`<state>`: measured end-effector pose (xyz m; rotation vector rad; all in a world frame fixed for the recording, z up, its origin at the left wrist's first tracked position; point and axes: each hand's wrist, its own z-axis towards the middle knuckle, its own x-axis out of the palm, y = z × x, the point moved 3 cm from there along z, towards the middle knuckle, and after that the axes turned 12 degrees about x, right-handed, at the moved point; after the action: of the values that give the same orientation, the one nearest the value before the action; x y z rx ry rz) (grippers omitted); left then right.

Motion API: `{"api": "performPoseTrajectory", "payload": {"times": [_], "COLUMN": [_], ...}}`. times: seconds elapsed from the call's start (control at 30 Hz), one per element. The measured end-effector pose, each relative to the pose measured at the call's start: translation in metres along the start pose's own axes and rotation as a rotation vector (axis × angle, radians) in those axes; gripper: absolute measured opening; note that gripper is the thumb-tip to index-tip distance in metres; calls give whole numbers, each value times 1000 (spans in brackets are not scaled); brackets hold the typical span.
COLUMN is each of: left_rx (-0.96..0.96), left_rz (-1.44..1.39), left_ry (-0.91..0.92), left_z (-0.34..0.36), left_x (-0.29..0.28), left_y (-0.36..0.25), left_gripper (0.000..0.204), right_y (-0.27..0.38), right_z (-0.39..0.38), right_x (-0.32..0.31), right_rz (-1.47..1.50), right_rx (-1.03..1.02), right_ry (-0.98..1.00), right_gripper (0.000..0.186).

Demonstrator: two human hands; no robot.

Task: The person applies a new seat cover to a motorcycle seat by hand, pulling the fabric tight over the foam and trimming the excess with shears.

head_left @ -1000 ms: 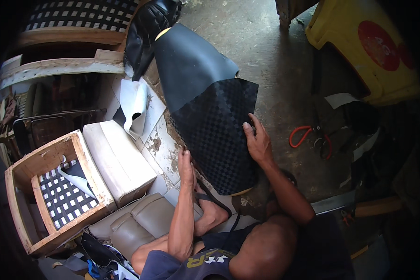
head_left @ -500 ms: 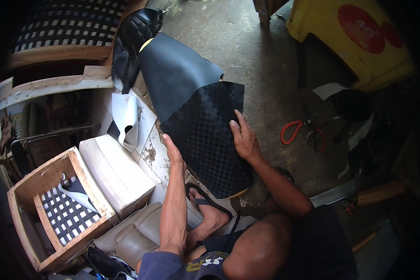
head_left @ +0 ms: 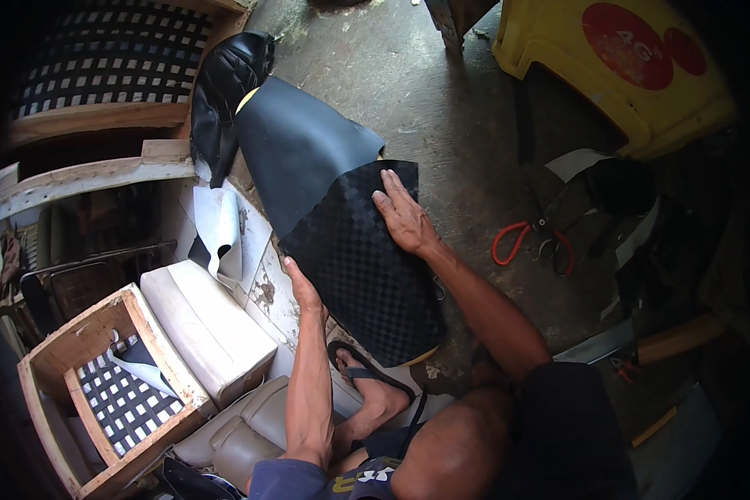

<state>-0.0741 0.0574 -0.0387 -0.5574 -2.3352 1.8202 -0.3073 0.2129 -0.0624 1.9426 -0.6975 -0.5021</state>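
A long foam pad shaped like a motorcycle seat lies on the floor before me, yellow foam showing at its ends. Smooth dark vinyl covers its far part; a black checkered sheet drapes over the near part, overlapping the vinyl. My right hand rests flat on the checkered sheet near its far right corner, fingers stretched. Along the sheet's left edge stands my left hand, seen edge-on, thumb up and fingers partly hidden. It appears open, holding nothing visible.
Red-handled scissors lie on the floor to the right, near black and white scraps. A yellow plastic stool stands far right. Leftward are a wooden frame, a white cushion and a quilted black cover.
My right hand has moved left from the sheet's right edge onto its surface and now lies flat. My left hand stays by the left edge. The view has shifted slightly.
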Motion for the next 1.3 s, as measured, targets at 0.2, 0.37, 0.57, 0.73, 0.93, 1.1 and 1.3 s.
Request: {"api": "performPoseTrajectory", "payload": {"times": [0.2,0.37,0.57,0.73,0.93,1.1,1.3], "left_rx": [779,1103,731,514,502,494,623], "left_rz": [995,1375,1646,1824,1786,1713,1717], "left_ry": [-16,605,1164,1308,1303,1302,1397], "left_z": [7,52,112,125,128,124,119], "left_x": [69,179,251,280,281,283,280], "left_y": [-69,-113,-99,-87,-79,-78,-84], "left_gripper": [54,41,46,51,55,52,44], "right_y": [-19,-22,-31,-29,-27,-23,-15], "right_z": [-12,-34,-33,-31,-26,11,40], "right_x": [-4,-2,-4,-8,-7,-10,-20], "right_rz": [61,99,124,140,151,47,-47], "right_rx": [33,40,97,88,96,142,165], "right_ry": [-73,-99,-38,-42,-38,-14,22], "right_gripper": [68,66,64,63,61,61,60]}}
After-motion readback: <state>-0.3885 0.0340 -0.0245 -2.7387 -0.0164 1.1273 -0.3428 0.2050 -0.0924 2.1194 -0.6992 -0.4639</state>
